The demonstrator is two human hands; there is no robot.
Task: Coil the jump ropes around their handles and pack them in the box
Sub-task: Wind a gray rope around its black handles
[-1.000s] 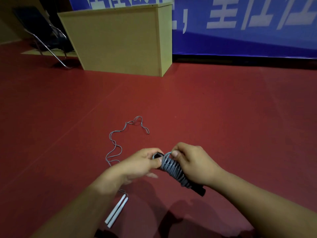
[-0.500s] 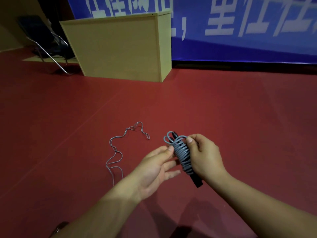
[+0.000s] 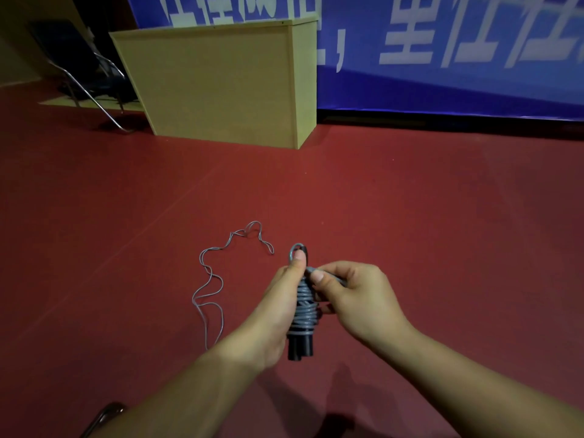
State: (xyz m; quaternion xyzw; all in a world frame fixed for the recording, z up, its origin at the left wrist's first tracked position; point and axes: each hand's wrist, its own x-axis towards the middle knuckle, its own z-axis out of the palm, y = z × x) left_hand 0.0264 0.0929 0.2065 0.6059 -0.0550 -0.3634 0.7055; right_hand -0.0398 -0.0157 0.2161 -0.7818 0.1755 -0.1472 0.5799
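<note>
Left hand (image 3: 286, 298) grips grey-cord-wrapped black handles (image 3: 302, 317), long axis 12–6. Right hand (image 3: 357, 295) fingers pinch the cord's loose end at 1 o'clock; tuck next, probably.

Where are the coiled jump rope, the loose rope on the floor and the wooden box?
coiled jump rope (image 3: 304, 314), head view, grey windings.
loose rope (image 3: 211, 287), head view, middle loop.
wooden box (image 3: 218, 83), head view, front panel.
</note>
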